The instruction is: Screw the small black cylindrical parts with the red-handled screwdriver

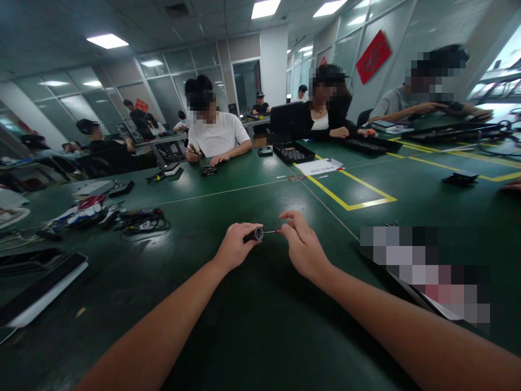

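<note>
Above the green table, my left hand [237,245] is closed round a black cylindrical object [254,235] with a pale ring at its right end. A thin metal shaft [269,232] runs between that ring and a small red piece [278,232] at my right fingertips. My right hand [302,244] has its thumb and fingers round the red end, with the index finger raised and bent. Whatever else lies inside the right hand is hidden.
Cables [142,221] and a dark case with a pale edge [49,285] lie left. Yellow tape [370,204] marks the green table [228,206] ahead. Black trays [293,152] and a white paper [319,166] lie farther off. Several people sit across the table.
</note>
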Demonstrator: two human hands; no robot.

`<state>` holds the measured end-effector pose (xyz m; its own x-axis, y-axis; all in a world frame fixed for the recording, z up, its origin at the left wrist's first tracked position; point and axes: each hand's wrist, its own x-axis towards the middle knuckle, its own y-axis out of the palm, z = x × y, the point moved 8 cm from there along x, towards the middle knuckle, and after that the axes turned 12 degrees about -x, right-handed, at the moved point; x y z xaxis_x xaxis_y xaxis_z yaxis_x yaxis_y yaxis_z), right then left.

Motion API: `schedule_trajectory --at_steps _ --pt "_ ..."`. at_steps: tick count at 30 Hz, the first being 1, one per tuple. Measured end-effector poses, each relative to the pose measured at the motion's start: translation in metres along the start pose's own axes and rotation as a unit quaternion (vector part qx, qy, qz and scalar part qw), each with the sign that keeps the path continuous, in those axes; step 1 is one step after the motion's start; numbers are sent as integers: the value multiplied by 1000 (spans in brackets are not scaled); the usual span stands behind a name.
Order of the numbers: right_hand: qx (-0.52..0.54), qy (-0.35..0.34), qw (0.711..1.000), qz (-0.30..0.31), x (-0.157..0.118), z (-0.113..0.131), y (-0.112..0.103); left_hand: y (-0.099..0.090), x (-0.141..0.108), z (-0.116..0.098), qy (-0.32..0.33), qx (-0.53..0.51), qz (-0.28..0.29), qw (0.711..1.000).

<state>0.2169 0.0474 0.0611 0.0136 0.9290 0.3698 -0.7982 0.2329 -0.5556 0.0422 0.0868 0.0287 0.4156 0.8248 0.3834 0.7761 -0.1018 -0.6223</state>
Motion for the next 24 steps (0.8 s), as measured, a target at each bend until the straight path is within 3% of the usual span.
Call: schedule_trajectory --at_steps 11,17,19,22,24 --pt "29 17 999 -10 2 -7 2 -7 1 0 -9 -10 -34 999" --pt "103 60 993 -12 7 -17 6 0 -1 -6 -17 33 8 999" --pt "200 119 972 -18 8 -29 11 -2 -2 -11 -5 65 -7 998" --pt "366 247 897 -27 5 -53 26 -10 -3 -15 11 124 -58 990" --pt "401 288 869 -43 3 -62 31 -12 -3 -12 -1 137 -66 988"
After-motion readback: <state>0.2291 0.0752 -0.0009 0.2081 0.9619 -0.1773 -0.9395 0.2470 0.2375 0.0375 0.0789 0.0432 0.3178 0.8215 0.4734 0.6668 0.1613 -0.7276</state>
